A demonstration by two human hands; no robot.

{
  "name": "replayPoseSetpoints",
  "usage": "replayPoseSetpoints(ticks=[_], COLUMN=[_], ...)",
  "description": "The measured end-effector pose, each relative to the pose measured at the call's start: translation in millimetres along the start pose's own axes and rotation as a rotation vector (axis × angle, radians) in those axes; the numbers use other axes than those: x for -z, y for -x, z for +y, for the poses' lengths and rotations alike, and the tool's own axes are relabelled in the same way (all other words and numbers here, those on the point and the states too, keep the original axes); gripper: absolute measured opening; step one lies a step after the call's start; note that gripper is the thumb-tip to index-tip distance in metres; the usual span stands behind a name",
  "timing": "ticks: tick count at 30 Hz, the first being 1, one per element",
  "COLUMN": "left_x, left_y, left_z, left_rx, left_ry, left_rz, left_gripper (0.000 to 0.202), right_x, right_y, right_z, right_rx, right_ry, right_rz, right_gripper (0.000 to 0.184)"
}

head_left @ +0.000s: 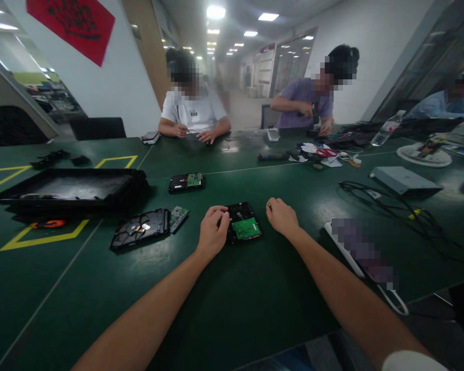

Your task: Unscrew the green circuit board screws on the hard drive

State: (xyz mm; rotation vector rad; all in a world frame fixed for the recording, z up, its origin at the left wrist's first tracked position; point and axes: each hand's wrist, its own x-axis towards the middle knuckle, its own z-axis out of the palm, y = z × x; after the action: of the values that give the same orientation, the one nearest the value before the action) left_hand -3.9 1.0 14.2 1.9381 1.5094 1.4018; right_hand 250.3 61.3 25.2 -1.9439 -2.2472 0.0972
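A black hard drive (243, 222) with a green circuit board on top lies on the dark green table (232, 288) in front of me. My left hand (212, 231) rests against the drive's left edge, fingers curled onto it. My right hand (281, 215) sits just right of the drive with fingers closed around something small that I cannot make out. An opened hard drive (141, 229) with a loose green board (178, 217) beside it lies to the left.
Another drive (186, 181) lies farther back. A black tray (71, 188) stands at left over yellow floor-tape markings. Cables (390, 206), a grey box (404, 179) and a power strip lie at right. Three people sit across and to the right, with tools, scissors and a bottle.
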Motion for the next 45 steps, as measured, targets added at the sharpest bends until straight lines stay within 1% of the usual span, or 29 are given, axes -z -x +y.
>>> replayPoseSetpoints(ticks=[4, 6, 10, 13, 15, 17, 19, 21, 22, 25, 27, 30, 33, 35, 38, 41, 45], left_x=[-1.5, -3.2, -6.5, -6.9, -6.0, -4.5, -2.9, -1.9, -1.8, -3.1, -4.2, -4.1, -0.5, 4.4, 15.7, 29.6, 44.9], left_y=[1.6, 1.7, -1.7, -9.1, -16.0, -23.9, -32.1, -39.8, -43.1, -49.7, -49.8, -42.6, -28.6, -17.3, 1.6, 23.9, 60.5], left_z=[-2.5, -5.8, -14.0, -20.2, -24.3, -27.6, -29.9, -30.7, -30.4, -27.0, -23.4, -19.0, -17.9, -17.5, -12.5, 2.0, 32.4], left_rx=[-0.006, -0.025, -0.072, -0.091, -0.062, -0.032, 0.048, 0.137, 0.161, 0.189, 0.217, 0.220, 0.164, 0.148, 0.163, 0.161, 0.177], left_ry=[-0.018, -0.035, -0.064, -0.098, -0.140, -0.172, -0.177, -0.108, -0.048, 0.129, 0.190, 0.172, 0.067, 0.013, -0.026, -0.062, -0.119], left_rz=[-0.016, -0.018, -0.066, -0.125, -0.154, -0.213, -0.230, -0.277, -0.302, -0.331, -0.348, -0.373, -0.311, -0.296, -0.278, -0.264, -0.268], left_gripper=[0.040, 0.035, 0.021, 0.023, 0.026, 0.029, 0.034, 0.040, 0.042, 0.043, 0.041, 0.042, 0.043, 0.043, 0.043, 0.042, 0.036], right_x=[0.2, 0.4, 0.7, 1.3, 2.2, 3.6, 5.1, 6.4, 7.0, 8.2, 8.9, 10.3, 11.0, 10.6, 8.5, 5.8, 3.0], right_y=[-1.0, -1.3, -0.8, -0.3, -0.2, -0.1, 0.2, 0.7, 1.1, 2.1, 2.8, 3.2, 2.4, 1.4, -0.3, -2.0, -4.1], right_z=[2.3, 4.0, 7.9, 10.1, 11.1, 11.8, 12.3, 12.7, 12.8, 12.9, 12.9, 13.3, 14.2, 15.0, 16.2, 17.6, 19.4], right_rx=[0.016, 0.024, 0.037, 0.047, 0.053, 0.062, 0.071, 0.074, 0.075, 0.071, 0.062, 0.060, 0.070, 0.072, 0.071, 0.078, 0.088], right_ry=[-0.008, -0.015, -0.028, -0.039, -0.047, -0.059, -0.072, -0.081, -0.083, -0.081, -0.076, -0.082, -0.097, -0.103, -0.102, -0.102, -0.113], right_rz=[0.005, 0.008, 0.005, 0.001, 0.001, 0.001, 0.000, -0.003, -0.004, -0.003, -0.004, -0.014, -0.026, -0.028, -0.024, -0.017, -0.019], right_gripper=[0.027, 0.026, 0.024, 0.024, 0.024, 0.023, 0.022, 0.022, 0.021, 0.022, 0.022, 0.022, 0.022, 0.023, 0.022, 0.021, 0.022])
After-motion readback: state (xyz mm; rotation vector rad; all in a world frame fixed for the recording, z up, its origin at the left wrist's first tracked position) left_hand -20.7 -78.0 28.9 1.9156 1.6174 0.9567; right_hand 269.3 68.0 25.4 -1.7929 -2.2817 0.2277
